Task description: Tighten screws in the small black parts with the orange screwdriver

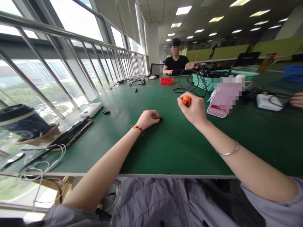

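Left hand (148, 119) pinches a small black piece (161, 119) at the green counter (177, 149); right hand (196, 108) grips an orange object (186, 99).

Open-plan office, upper floor by the look of it: tall windows (77, 15) look down on trees (21, 77), with a metal railing (47, 29) along the glass. Rows of ceiling lights (184, 10), low yellow-green partitions (279, 44) and a dark chair (247, 59) further back. Big shared green worktop (180, 148), cables (142, 82) on it, person (176, 63) seated at the far end.
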The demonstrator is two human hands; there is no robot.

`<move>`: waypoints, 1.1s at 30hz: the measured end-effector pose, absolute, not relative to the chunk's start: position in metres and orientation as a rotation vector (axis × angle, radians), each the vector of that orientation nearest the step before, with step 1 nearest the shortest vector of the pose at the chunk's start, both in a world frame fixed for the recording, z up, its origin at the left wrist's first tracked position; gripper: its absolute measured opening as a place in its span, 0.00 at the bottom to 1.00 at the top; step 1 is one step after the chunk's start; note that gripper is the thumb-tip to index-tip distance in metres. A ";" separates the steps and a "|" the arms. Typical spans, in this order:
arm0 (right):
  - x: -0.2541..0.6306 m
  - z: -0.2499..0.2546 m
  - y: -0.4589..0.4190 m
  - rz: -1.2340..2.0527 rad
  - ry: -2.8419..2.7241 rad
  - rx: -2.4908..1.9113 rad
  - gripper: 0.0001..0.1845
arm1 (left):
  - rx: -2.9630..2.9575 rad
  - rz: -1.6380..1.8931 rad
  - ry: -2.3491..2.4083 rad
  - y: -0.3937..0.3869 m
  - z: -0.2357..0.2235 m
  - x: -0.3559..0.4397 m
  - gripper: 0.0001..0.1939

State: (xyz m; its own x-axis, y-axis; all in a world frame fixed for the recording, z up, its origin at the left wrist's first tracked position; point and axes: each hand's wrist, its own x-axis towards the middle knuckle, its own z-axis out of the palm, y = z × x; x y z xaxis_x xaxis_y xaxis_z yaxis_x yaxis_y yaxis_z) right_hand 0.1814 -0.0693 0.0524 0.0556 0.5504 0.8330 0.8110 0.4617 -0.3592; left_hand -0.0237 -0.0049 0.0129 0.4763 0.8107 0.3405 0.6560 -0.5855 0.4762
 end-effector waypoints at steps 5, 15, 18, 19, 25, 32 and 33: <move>0.180 0.059 -0.078 -0.234 -1.437 -1.170 0.18 | 2.501 0.799 0.996 -0.024 0.005 0.010 0.06; 0.170 0.056 -0.085 -0.119 -1.537 -0.961 0.17 | 2.371 0.833 0.964 -0.026 0.002 0.009 0.06; 0.171 0.059 -0.087 -0.090 -1.501 -0.905 0.17 | 2.327 0.844 0.954 -0.027 0.003 0.010 0.05; 0.171 0.059 -0.087 -0.073 -1.496 -0.899 0.17 | 2.315 0.846 0.955 -0.028 0.003 0.010 0.05; 0.167 0.056 -0.088 -0.079 -1.595 -0.958 0.17 | 2.319 0.851 0.958 -0.025 0.002 0.009 0.06; 0.165 0.054 -0.089 -0.098 -1.633 -1.059 0.17 | 2.310 0.843 0.957 -0.026 0.003 0.009 0.06; 0.165 0.054 -0.089 -0.100 -1.633 -1.070 0.17 | 2.310 0.843 0.961 -0.026 0.003 0.009 0.05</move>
